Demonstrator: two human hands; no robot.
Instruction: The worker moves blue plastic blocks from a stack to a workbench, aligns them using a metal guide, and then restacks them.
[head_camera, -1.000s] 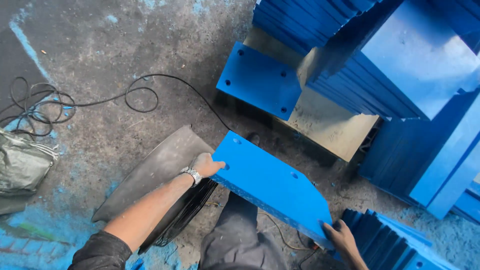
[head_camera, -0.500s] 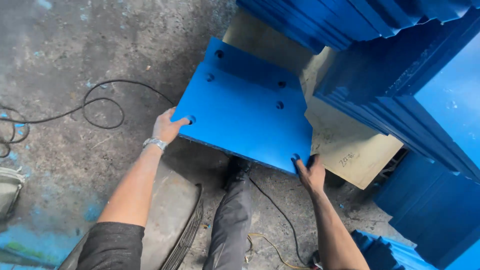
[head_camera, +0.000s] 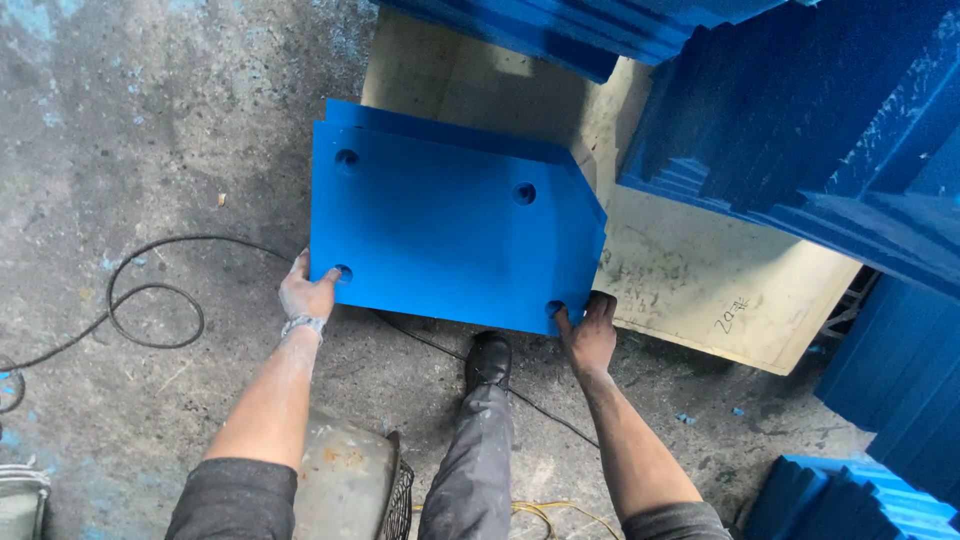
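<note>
I hold a flat blue panel (head_camera: 450, 225) with several round holes and a clipped right corner out in front of me. My left hand (head_camera: 307, 293) grips its lower left corner, thumb by a hole. At the lower right corner my right hand (head_camera: 589, 335) grips the panel's bottom edge. The panel hovers over a second blue panel (head_camera: 400, 120) whose top edge shows just behind it, on a pale wooden board (head_camera: 700, 290).
Stacks of blue panels (head_camera: 820, 130) fill the top and right; more blue pieces (head_camera: 850, 500) lie at the lower right. A black cable (head_camera: 150, 300) loops on the stained concrete floor at left. My black shoe (head_camera: 488, 360) stands below the panel, with a grey metal object (head_camera: 345, 485) beside my leg.
The panel has been carried up and forward from my lap side to over the wooden board, now lying flatter above the other panel. Both hands kept their grip.
</note>
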